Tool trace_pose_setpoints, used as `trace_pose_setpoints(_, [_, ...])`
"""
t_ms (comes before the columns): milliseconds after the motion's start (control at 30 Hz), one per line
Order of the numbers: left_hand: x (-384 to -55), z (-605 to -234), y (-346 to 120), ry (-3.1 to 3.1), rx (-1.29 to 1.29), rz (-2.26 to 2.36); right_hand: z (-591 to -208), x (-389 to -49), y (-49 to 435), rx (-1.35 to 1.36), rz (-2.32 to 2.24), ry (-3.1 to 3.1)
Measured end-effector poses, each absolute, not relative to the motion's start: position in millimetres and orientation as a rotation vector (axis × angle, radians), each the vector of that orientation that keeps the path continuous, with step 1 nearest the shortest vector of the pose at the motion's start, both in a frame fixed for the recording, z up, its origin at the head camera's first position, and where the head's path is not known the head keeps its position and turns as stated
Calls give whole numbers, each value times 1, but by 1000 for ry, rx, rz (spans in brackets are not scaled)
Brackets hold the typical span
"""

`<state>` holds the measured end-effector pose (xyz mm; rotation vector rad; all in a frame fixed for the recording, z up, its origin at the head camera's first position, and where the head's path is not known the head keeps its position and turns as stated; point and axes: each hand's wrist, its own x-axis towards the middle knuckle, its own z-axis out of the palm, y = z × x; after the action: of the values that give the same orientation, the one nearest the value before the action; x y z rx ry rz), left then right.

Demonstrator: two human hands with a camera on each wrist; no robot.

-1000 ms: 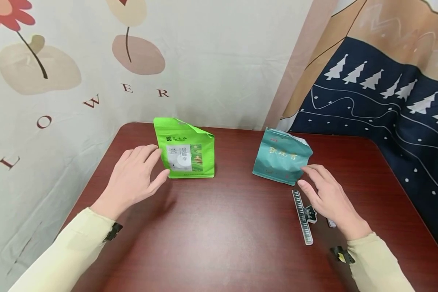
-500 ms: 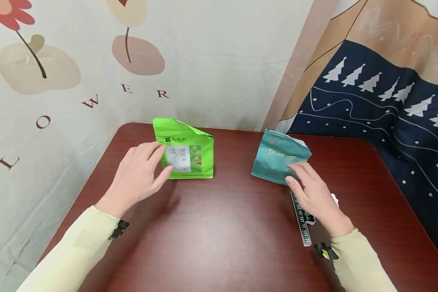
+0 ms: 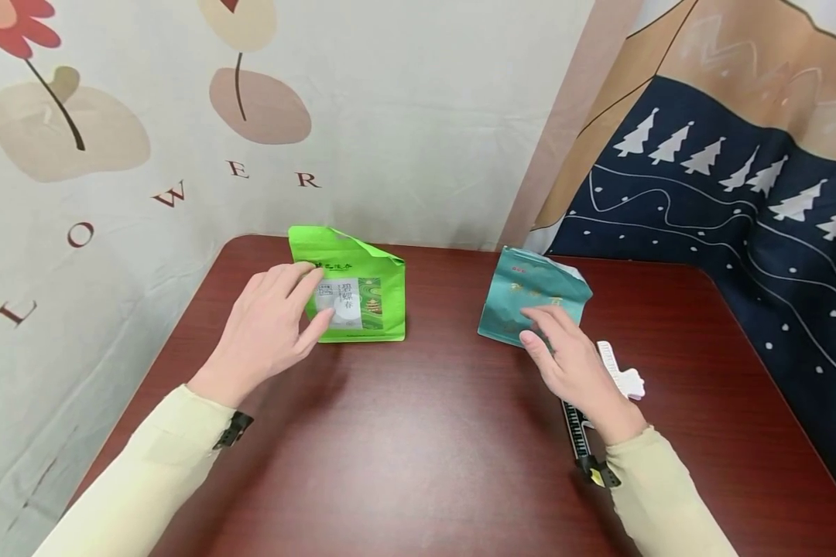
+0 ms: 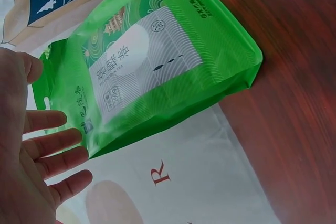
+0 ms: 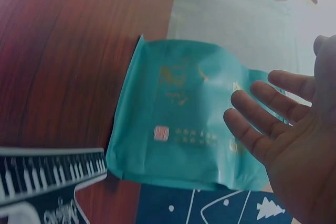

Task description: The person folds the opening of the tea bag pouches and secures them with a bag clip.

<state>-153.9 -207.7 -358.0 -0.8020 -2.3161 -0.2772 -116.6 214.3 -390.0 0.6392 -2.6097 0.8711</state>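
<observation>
A bright green tea bag [image 3: 369, 309] with a silver label stands upright at the table's back left. My left hand [image 3: 265, 333] is at its left side, fingers spread and relaxed; in the left wrist view its fingertips overlap the top part of the bag. At the right stands a teal tea bag [image 3: 522, 286] with gold characters and a crumpled top. In front of it hovers my right hand [image 3: 571, 363], fingers loosely extended and holding nothing. A black clip [image 5: 52, 182] with a piano-key pattern lies beneath that hand, partly hidden in the head view.
A white clip [image 3: 623, 375] lies right of my right hand on the dark red wooden table [image 3: 418, 449]. Behind the table hangs a pale cloth [image 3: 404, 116] with flower prints, and a navy cloth [image 3: 704, 201] with trees hangs at the right.
My right hand has moved left across the front of the teal bag, uncovering the white clip and covering part of the black one. My left hand has shifted slightly right, over the green bag's edge.
</observation>
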Motion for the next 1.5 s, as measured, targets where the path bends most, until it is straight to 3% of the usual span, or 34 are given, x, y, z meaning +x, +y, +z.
trace_pose_setpoints(1500, [-177,-331,-183,-2217,-829,-264,-390,-147,148,751,1071,-2575])
